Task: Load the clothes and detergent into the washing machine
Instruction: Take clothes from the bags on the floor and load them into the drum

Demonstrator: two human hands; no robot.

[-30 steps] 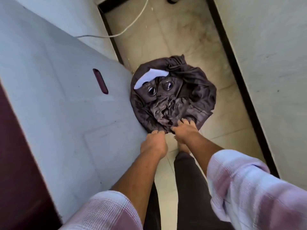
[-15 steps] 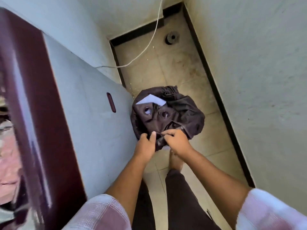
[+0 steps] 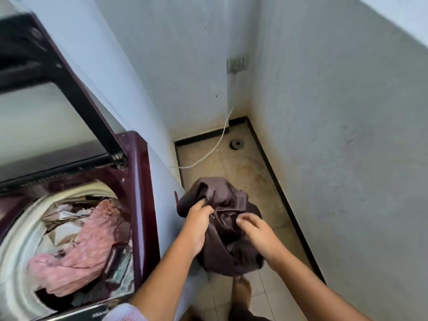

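Washing machine [image 3: 139, 193], lid up, w/ pink clothes [image 3: 92, 239] in drum. Dark garment [image 3: 227, 198] bunched just off machine's R edge, above floor. My L hand [image 3: 196, 221] & R hand [image 3: 257, 230]: fingers curled, both grasping the fabric.

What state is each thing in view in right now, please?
Washing machine lid: raised open.
Drum: holds clothes, pink garment on top.
Dark garment: bunched, held in both hands.
Left hand: grips the Dark garment.
Right hand: pinches the Dark garment.
Cable: seemingly plugged into the wall socket.
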